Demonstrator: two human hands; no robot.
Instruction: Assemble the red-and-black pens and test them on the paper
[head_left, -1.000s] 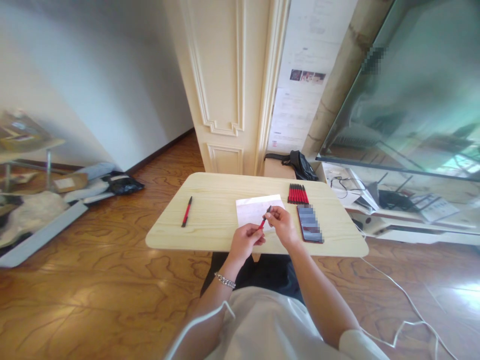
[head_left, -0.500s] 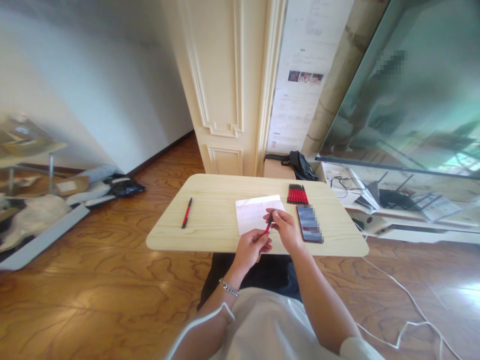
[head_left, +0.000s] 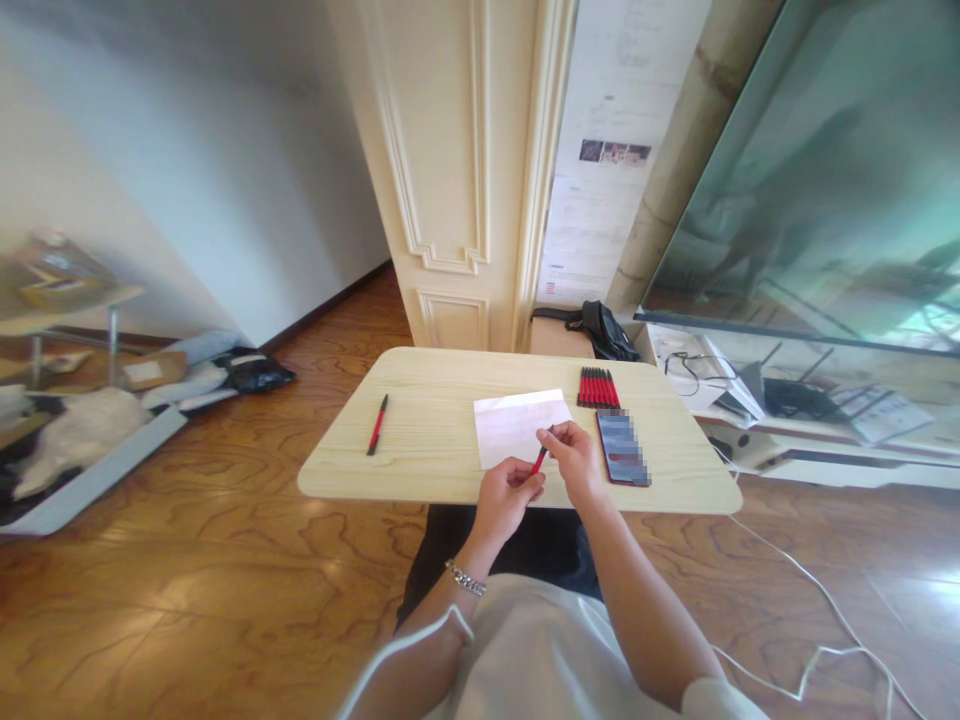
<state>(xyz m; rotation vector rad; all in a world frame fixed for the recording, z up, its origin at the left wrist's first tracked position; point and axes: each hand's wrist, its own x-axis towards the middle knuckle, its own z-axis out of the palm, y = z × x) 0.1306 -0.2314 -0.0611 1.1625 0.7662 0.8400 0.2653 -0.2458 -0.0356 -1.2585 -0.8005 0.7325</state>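
A red pen with a black tip section (head_left: 539,460) is held between my two hands, over the near edge of a white sheet of paper (head_left: 511,425). My left hand (head_left: 508,492) is closed on the pen's lower end. Fingers of my right hand (head_left: 571,455) pinch its upper black end. A second red and black pen (head_left: 377,425) lies alone on the table's left side. To the right, several red and black pens (head_left: 598,388) lie side by side in a row, just beyond a phone (head_left: 621,450) with a blurred screen.
Everything lies on a pale wooden table (head_left: 435,375) with rounded corners. Behind it stand a cream panelled door (head_left: 439,150) and a black bag (head_left: 607,330). A large dark screen (head_left: 817,200) is at right. A white cable (head_left: 817,590) runs along the floor.
Both hands stay on the pen; the right fingers have drawn in around its upper end. The view has shifted slightly, while the other pens, paper and phone lie as before.
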